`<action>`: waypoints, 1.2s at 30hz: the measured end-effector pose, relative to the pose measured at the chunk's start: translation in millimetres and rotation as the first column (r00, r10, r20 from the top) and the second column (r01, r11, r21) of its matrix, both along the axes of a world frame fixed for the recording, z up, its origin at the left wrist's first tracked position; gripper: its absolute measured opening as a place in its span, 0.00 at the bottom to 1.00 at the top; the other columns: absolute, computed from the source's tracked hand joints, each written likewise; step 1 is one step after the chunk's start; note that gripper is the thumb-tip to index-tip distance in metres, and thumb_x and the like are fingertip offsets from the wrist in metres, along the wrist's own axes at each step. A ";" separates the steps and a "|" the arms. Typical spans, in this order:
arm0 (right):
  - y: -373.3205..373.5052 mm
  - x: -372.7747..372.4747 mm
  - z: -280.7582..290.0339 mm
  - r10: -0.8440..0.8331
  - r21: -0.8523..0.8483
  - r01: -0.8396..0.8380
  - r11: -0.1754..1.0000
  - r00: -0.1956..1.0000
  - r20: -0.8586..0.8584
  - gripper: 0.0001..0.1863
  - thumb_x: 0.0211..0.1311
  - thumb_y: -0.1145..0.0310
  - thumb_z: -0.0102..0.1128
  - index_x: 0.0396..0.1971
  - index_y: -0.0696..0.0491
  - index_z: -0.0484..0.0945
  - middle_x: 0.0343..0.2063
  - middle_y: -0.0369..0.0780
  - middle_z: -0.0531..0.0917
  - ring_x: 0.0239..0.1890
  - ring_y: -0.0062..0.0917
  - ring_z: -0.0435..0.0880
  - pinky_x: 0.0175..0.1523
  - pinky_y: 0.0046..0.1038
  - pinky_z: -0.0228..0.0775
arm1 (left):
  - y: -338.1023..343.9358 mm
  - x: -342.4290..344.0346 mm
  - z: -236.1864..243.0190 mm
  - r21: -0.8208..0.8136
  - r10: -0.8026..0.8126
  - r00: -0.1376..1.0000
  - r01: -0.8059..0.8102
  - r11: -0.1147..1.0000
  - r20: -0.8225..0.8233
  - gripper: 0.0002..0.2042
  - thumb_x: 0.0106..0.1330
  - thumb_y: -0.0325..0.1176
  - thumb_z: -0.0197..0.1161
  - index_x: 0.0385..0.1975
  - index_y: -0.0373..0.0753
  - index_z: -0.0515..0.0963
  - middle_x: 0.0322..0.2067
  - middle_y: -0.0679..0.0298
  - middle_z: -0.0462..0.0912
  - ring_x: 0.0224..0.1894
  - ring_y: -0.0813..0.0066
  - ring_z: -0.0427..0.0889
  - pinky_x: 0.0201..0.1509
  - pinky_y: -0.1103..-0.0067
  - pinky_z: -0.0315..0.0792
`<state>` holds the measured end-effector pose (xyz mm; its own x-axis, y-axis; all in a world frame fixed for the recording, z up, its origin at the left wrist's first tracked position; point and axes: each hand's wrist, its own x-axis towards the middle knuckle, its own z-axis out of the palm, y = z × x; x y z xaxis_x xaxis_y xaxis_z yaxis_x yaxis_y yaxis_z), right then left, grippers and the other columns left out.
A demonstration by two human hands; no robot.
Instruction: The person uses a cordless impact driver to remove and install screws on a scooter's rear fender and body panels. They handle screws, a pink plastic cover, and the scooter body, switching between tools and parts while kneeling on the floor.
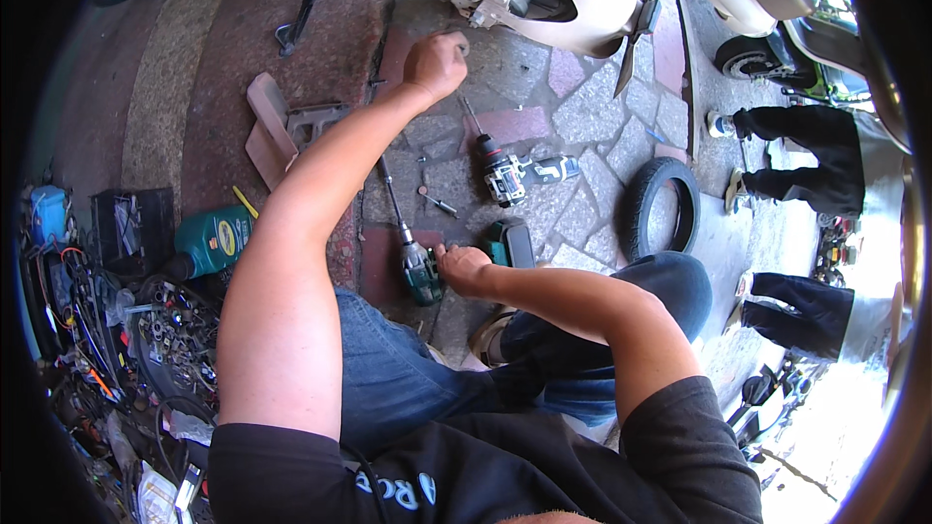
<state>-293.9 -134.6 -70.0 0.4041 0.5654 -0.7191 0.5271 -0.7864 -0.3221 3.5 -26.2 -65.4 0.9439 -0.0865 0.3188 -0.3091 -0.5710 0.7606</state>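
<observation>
My right hand [464, 269] is wrapped round the handle of a green cordless driver [419, 277], whose long bit points away from me over the paving. The driver's dark battery end [512, 244] shows beyond my fingers. My left hand [434, 68] is closed, reaching forward just below the scooter's metal linkage [476, 5]; whatever its fingers hold is too small to make out. Between my arms on the stones lies a second cordless driver [507, 178], silver and black with a long bit. Nearby rests a small bolt-like metal piece [439, 202].
A white scooter [582, 0] stands ahead. Beige plastic panels [269, 126] lie left of my forearm, with a green oil bottle [209, 243] and cluttered parts [165, 340] nearer. A loose tyre [636, 209] lies right. Two people's legs [801, 160] stand farther right.
</observation>
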 end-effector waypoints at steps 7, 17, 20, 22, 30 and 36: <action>-0.8 -2.3 -11.3 -0.046 0.026 0.046 0.999 0.999 0.009 0.24 0.63 0.72 0.53 0.56 0.68 0.67 0.40 0.55 0.84 0.44 0.43 0.87 0.45 0.39 0.79 | 18.1 -0.4 -18.1 0.214 0.130 0.918 -0.051 0.976 -0.374 0.11 0.52 0.31 0.59 0.30 0.35 0.86 0.37 0.45 0.85 0.44 0.46 0.85 0.50 0.63 0.77; 34.1 50.2 36.3 0.357 -0.105 -0.358 0.928 0.934 -0.030 0.14 0.58 0.71 0.66 0.45 0.54 0.85 0.44 0.46 0.87 0.49 0.38 0.87 0.44 0.39 0.82 | 54.7 -14.7 49.2 0.478 0.049 0.821 0.282 0.832 -0.569 0.15 0.61 0.31 0.60 0.44 0.32 0.84 0.52 0.44 0.81 0.57 0.50 0.81 0.58 0.61 0.76; 47.6 101.1 76.9 0.472 -0.113 -0.481 0.870 0.876 -0.095 0.10 0.59 0.70 0.65 0.39 0.56 0.86 0.39 0.47 0.87 0.46 0.38 0.88 0.43 0.37 0.82 | 77.3 -38.8 125.2 0.535 -0.195 0.774 0.572 0.621 -0.602 0.13 0.58 0.33 0.64 0.39 0.33 0.86 0.44 0.45 0.85 0.49 0.51 0.85 0.52 0.62 0.77; 45.2 131.7 112.9 0.558 -0.025 -0.557 0.830 0.829 0.028 0.08 0.57 0.71 0.63 0.35 0.57 0.86 0.36 0.48 0.87 0.42 0.39 0.88 0.42 0.35 0.81 | 98.1 -81.1 181.2 0.512 -0.253 0.804 0.550 0.660 -0.538 0.14 0.61 0.39 0.67 0.33 0.31 0.85 0.33 0.45 0.86 0.40 0.46 0.86 0.45 0.60 0.79; 63.2 173.0 196.2 0.259 0.378 -0.295 0.877 0.955 0.144 0.30 0.57 0.62 0.70 0.54 0.60 0.69 0.41 0.54 0.81 0.46 0.50 0.81 0.50 0.43 0.74 | 143.6 -278.6 266.8 0.519 -0.174 0.864 0.433 0.737 -0.473 0.09 0.59 0.32 0.61 0.30 0.30 0.79 0.27 0.52 0.82 0.30 0.60 0.84 0.34 0.68 0.78; 79.2 177.5 147.7 0.253 0.354 -0.291 0.889 0.956 0.150 0.31 0.56 0.65 0.70 0.57 0.61 0.70 0.44 0.55 0.82 0.48 0.50 0.82 0.53 0.44 0.73 | 148.6 -288.2 240.9 0.549 -0.094 0.875 0.378 0.745 -0.475 0.07 0.53 0.31 0.61 0.25 0.34 0.82 0.24 0.57 0.84 0.29 0.63 0.86 0.32 0.69 0.77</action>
<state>-116.4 -55.3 77.7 0.2537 0.8795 -0.4025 0.7465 -0.4427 -0.4967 -284.7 122.4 175.6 0.8896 -0.3631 -0.2771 -0.2558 -0.8987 0.3564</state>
